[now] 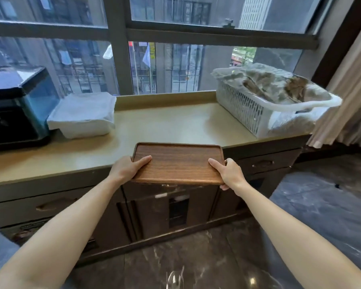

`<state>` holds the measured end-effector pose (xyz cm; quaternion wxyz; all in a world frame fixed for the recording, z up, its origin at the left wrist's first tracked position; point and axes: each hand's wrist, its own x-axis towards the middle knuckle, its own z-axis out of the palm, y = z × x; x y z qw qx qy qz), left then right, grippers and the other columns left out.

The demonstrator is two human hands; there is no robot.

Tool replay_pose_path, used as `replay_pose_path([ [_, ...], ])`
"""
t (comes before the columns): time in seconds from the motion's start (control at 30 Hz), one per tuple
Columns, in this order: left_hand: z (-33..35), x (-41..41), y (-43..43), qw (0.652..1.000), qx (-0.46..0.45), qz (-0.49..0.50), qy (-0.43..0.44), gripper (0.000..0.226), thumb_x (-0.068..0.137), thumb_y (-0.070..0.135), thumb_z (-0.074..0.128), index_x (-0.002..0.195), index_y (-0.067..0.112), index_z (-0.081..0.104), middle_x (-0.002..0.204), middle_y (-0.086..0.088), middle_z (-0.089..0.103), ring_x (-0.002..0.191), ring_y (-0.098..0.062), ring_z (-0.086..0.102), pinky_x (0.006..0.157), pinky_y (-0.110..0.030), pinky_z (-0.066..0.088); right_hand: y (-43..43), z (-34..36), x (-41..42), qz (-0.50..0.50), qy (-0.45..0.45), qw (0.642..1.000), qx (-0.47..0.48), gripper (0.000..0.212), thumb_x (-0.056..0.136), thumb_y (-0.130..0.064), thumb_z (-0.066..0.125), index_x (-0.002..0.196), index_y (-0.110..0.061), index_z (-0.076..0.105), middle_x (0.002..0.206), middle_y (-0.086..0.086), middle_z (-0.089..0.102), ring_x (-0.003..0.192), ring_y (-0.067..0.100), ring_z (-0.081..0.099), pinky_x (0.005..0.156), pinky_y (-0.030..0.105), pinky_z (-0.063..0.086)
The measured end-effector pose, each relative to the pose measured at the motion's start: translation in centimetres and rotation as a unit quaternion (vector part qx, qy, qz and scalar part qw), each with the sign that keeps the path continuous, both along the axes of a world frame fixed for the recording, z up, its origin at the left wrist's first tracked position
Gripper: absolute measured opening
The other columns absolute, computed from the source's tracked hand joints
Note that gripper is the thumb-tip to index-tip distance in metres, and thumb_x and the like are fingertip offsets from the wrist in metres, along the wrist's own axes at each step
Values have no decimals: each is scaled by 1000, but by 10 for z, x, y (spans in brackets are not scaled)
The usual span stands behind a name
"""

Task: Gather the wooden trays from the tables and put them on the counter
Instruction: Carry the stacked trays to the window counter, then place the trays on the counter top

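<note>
While arms reach forward, left hand [127,168], right hand [229,172] grip wooden tray [178,162] ends over counter [167,126] edge

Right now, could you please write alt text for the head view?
Both hands, left hand and right hand, hold a wooden tray over the front edge of a beige counter, between folded white towels and a white basket.
</note>
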<state>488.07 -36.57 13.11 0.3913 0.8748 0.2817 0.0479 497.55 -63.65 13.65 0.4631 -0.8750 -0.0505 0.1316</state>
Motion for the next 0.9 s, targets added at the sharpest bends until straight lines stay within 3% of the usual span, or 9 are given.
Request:
replay_pose_path([
  [0.2, -2, 134, 58, 999, -8, 39, 8, 51, 78, 62, 55, 80, 12, 64, 86, -9, 68, 89, -32, 64, 81, -38, 50, 64, 3, 146, 14, 17, 1000, 3, 55, 82, -53, 58, 106, -5, 49, 96, 9, 56, 63, 22, 57, 30, 18, 44],
  [0.27, -1, 171, 73, 999, -5, 50, 11, 57, 78, 62, 55, 89, 7, 68, 90, -12, 70, 90, -33, 64, 84, -40, 50, 79, 3, 186, 21, 22, 1000, 1, 54, 81, -53, 58, 105, -5, 50, 95, 8, 56, 66, 23, 57, 29, 18, 43],
  [0.43, -11, 241, 100, 997, -6, 71, 40, 60, 80, 63, 53, 91, 5, 65, 85, -9, 65, 85, -31, 61, 71, -33, 43, 112, -2, 273, 33, 44, 998, 2, 52, 79, -52, 61, 98, -5, 50, 85, 7, 55, 53, 21, 53, 33, 24, 41],
  [0.6, -24, 305, 127, 992, -24, 111, 59, 62, 78, 66, 52, 85, 5, 61, 85, -9, 63, 84, -30, 59, 66, -33, 40, 149, -10, 355, 70, 46, 996, -13, 48, 80, -51, 61, 92, -6, 47, 78, 5, 53, 47, 21, 50, 29, 21, 40],
  [0.8, -39, 368, 159, 984, -38, 157, 73, 70, 78, 67, 50, 97, 2, 65, 99, -14, 69, 94, -32, 63, 78, -37, 47, 195, -16, 439, 117, 42, 991, -55, 51, 80, -55, 58, 89, -7, 46, 75, 2, 53, 42, 22, 52, 36, 26, 44],
  [0.9, -46, 392, 176, 981, -16, 173, 89, 69, 83, 65, 44, 102, 1, 64, 103, -15, 68, 90, -30, 59, 77, -35, 44, 218, -22, 470, 135, 51, 988, -54, 51, 80, -55, 58, 91, -6, 47, 79, 5, 55, 45, 22, 52, 40, 29, 45],
])
